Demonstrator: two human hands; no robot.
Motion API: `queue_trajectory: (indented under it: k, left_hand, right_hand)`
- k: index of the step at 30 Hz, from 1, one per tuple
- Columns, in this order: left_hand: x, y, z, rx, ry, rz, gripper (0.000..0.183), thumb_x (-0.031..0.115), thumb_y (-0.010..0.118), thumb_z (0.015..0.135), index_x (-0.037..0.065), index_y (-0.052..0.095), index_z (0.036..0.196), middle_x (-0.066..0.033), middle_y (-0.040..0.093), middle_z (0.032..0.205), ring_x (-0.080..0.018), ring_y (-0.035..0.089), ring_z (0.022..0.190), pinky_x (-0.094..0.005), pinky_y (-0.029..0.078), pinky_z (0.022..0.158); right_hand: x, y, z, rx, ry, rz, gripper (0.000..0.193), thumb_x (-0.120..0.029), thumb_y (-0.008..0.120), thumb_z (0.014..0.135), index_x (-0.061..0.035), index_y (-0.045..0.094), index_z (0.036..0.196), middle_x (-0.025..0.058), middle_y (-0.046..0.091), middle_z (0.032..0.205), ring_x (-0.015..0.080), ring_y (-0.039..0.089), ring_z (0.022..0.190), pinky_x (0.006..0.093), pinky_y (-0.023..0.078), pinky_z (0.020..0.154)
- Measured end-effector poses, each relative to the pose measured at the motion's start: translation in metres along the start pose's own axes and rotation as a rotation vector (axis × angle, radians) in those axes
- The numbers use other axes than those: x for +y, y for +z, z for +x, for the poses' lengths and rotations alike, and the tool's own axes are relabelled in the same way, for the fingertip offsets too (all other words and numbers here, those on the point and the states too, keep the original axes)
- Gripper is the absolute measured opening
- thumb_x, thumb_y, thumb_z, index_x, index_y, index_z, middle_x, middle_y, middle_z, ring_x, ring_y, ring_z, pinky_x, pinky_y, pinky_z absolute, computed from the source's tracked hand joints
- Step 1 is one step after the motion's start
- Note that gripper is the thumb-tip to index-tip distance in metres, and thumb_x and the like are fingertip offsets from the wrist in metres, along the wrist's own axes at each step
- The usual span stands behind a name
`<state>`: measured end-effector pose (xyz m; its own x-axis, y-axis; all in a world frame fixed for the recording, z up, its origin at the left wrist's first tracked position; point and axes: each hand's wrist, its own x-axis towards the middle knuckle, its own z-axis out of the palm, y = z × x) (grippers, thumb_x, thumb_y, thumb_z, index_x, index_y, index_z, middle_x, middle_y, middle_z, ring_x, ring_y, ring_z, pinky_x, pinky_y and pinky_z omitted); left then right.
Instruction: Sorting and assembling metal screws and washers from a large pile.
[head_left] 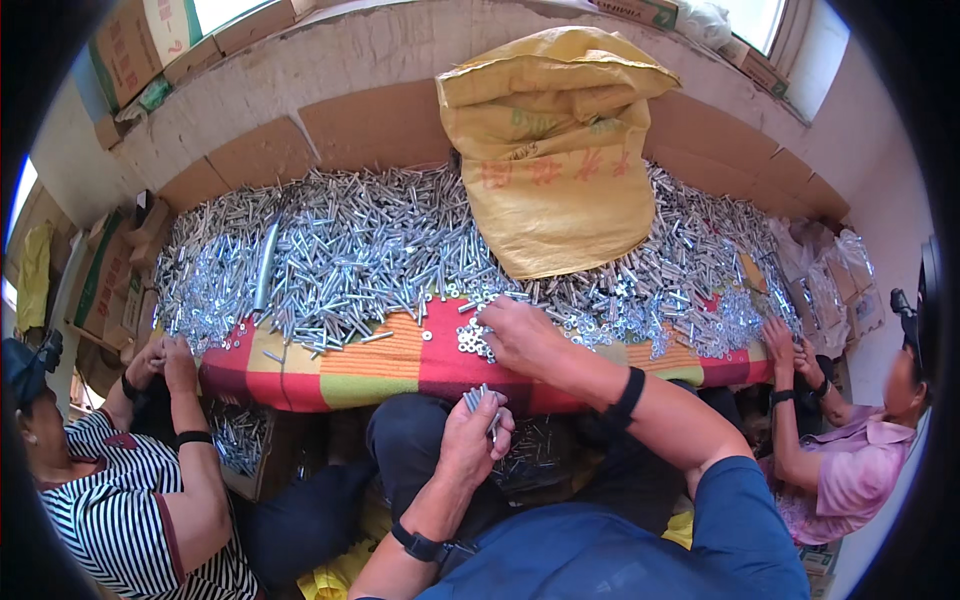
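My left hand (468, 440) is closed around a small bunch of short silvery metal rods (481, 398), held upright just off the table's front edge. Over the front of the table, my right hand (522, 342) reaches down with its fingers bent together among loose flat washers (470, 338). Its fingertips are partly hidden, so whatever they pinch cannot be made out. Behind it spreads a wide heap of similar metal rods (370, 255). A checked red, green and orange cloth (370, 384) covers the table under them.
A yellow woven sack (560, 190) lies on the heap at the back. Cardboard sheets (375, 127) line the wall. One person in a striped shirt (120, 500) works at the left, another in a pink shirt (855, 470) at the right. A box of metal parts (262, 465) stands below the table.
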<state>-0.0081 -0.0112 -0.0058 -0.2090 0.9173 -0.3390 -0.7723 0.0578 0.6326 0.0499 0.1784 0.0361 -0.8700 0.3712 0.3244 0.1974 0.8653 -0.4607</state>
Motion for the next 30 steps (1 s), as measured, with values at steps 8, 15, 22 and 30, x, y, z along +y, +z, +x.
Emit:
queue_trajectory:
  k: [8,15,22,30]
  left_hand:
    - [0.004,0.003,-0.007,-0.019,-0.070,-0.113,0.030,0.035,0.054,0.106,0.006,0.057,0.110,-0.0094,0.062,0.075,-0.0109,0.043,0.041,-0.0234,0.029,0.035]
    - [0.002,0.000,-0.007,-0.111,-0.119,0.070,0.021,0.024,0.059,0.102,0.005,0.058,0.111,-0.0096,0.063,0.075,-0.0099,0.044,0.041,-0.0229,0.029,0.036]
    - [0.007,0.006,-0.007,-0.125,-0.165,0.053,0.020,0.022,0.055,0.103,0.004,0.058,0.111,-0.0111,0.065,0.077,-0.0108,0.044,0.041,-0.0230,0.028,0.036]
    - [0.001,0.011,-0.006,-0.151,-0.164,0.091,0.018,0.019,0.053,0.103,0.004,0.057,0.111,-0.0119,0.066,0.078,-0.0108,0.041,0.040,-0.0232,0.027,0.035]
  right_hand:
    - [0.009,0.034,0.051,-0.152,0.148,-0.263,0.017,-0.005,0.065,0.080,-0.0020,0.064,0.097,0.0247,0.061,0.104,0.0438,0.068,0.082,0.0527,0.056,0.071]
    - [0.020,0.010,0.021,-0.079,0.148,-0.322,0.017,-0.004,0.066,0.077,-0.0005,0.067,0.093,0.0240,0.063,0.099,0.0413,0.070,0.081,0.0503,0.057,0.070]
    - [0.047,-0.021,-0.039,0.063,0.170,-0.350,0.006,-0.010,0.061,0.086,-0.0045,0.059,0.087,0.0198,0.058,0.093,0.0415,0.065,0.066,0.0525,0.053,0.058]
    - [0.070,-0.051,-0.078,0.299,0.301,-0.213,0.011,-0.014,0.069,0.086,-0.0070,0.061,0.090,0.0181,0.056,0.095,0.0430,0.064,0.077,0.0517,0.054,0.066]
